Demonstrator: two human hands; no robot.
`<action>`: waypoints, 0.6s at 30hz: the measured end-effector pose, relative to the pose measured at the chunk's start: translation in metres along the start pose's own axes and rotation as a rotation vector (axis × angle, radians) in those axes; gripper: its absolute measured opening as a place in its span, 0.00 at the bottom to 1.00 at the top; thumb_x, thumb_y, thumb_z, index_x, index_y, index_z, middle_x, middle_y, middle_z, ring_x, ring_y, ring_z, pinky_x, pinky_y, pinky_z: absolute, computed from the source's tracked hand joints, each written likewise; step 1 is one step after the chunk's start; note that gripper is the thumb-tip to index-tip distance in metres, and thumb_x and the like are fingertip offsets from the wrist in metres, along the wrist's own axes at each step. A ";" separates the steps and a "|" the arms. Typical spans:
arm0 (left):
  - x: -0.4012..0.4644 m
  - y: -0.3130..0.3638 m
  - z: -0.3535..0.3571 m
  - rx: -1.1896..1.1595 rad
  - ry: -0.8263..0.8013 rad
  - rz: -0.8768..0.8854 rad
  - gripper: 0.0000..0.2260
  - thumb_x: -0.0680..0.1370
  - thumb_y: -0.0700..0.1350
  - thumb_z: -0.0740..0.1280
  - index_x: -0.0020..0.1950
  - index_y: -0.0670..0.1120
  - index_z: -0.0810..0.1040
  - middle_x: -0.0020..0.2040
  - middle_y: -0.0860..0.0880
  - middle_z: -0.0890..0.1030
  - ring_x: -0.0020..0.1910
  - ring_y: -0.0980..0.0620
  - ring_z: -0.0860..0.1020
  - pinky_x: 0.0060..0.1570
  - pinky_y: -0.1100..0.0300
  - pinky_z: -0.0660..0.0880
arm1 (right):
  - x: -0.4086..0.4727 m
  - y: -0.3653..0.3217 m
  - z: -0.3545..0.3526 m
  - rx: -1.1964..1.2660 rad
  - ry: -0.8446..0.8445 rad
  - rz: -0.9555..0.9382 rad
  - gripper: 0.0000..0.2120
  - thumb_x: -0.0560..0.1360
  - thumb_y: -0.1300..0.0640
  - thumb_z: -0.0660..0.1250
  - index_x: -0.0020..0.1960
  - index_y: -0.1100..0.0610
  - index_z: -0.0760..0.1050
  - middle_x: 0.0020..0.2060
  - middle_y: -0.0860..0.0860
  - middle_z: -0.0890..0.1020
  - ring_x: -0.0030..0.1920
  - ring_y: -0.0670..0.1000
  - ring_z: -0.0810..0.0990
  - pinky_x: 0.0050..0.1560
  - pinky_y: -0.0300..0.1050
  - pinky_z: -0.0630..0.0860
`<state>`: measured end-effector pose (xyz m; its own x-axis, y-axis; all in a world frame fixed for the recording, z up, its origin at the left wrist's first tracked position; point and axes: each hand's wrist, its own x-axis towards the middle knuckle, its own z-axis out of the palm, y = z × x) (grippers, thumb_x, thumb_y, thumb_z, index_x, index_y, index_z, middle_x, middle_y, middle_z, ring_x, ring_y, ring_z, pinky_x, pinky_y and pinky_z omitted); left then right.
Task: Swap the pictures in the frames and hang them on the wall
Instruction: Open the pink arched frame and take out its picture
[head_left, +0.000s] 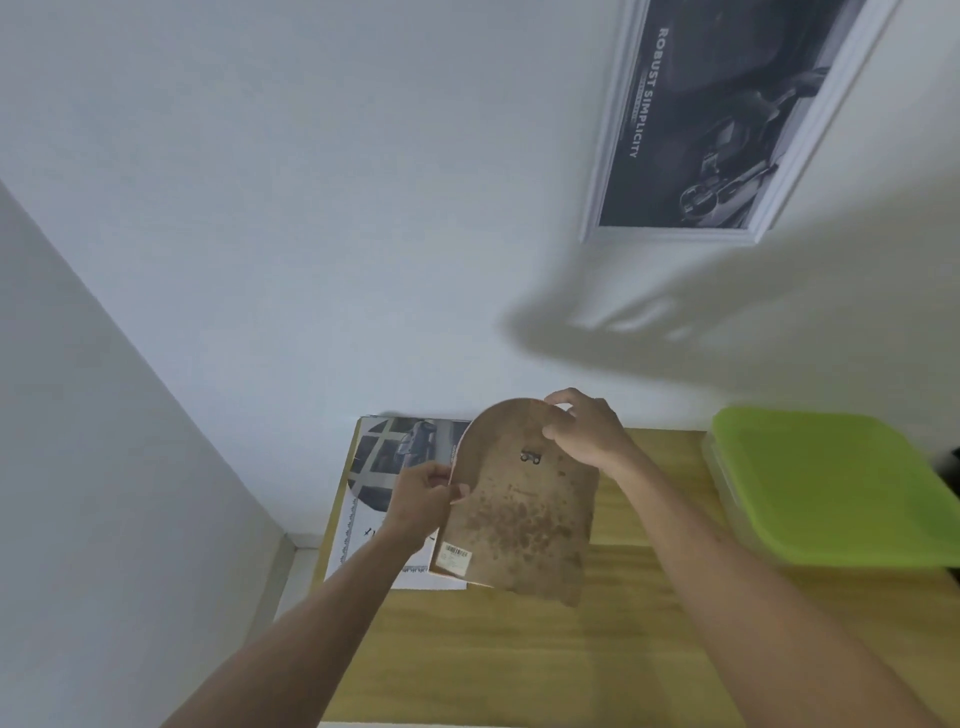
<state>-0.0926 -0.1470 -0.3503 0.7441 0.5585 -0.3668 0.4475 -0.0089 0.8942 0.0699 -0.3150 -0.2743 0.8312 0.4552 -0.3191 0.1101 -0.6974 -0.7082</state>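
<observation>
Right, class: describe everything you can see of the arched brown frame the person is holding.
The arched frame shows its back: a mottled brown board, like stained fibreboard, rounded at the top and straight at the bottom. A small metal hanger sits near the top and a barcode sticker at the lower left corner. It is held tilted above the wooden table. The left hand pinches its left edge; the right hand grips the top.
</observation>
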 end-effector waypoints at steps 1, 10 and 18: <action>0.000 -0.001 -0.001 -0.020 -0.004 -0.014 0.06 0.73 0.35 0.72 0.48 0.42 0.81 0.45 0.45 0.85 0.44 0.48 0.84 0.36 0.63 0.78 | -0.002 0.001 -0.001 0.007 0.017 -0.011 0.24 0.75 0.56 0.63 0.70 0.46 0.69 0.57 0.53 0.75 0.47 0.47 0.76 0.38 0.37 0.70; 0.013 -0.007 -0.018 -0.247 0.017 -0.113 0.07 0.73 0.39 0.74 0.50 0.42 0.81 0.47 0.45 0.85 0.50 0.43 0.82 0.50 0.47 0.78 | -0.025 0.040 0.009 0.306 -0.029 0.098 0.30 0.69 0.54 0.77 0.69 0.50 0.72 0.57 0.45 0.79 0.57 0.48 0.79 0.56 0.47 0.73; 0.007 -0.017 -0.015 -0.281 -0.099 -0.104 0.27 0.73 0.35 0.73 0.70 0.50 0.73 0.45 0.42 0.86 0.47 0.44 0.84 0.55 0.42 0.77 | -0.037 0.076 0.014 0.711 0.022 0.209 0.26 0.76 0.67 0.69 0.69 0.46 0.73 0.52 0.54 0.85 0.51 0.52 0.84 0.41 0.45 0.79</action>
<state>-0.1024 -0.1301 -0.3646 0.7523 0.4606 -0.4709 0.3793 0.2815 0.8814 0.0401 -0.3772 -0.3256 0.8080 0.3357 -0.4842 -0.4248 -0.2376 -0.8736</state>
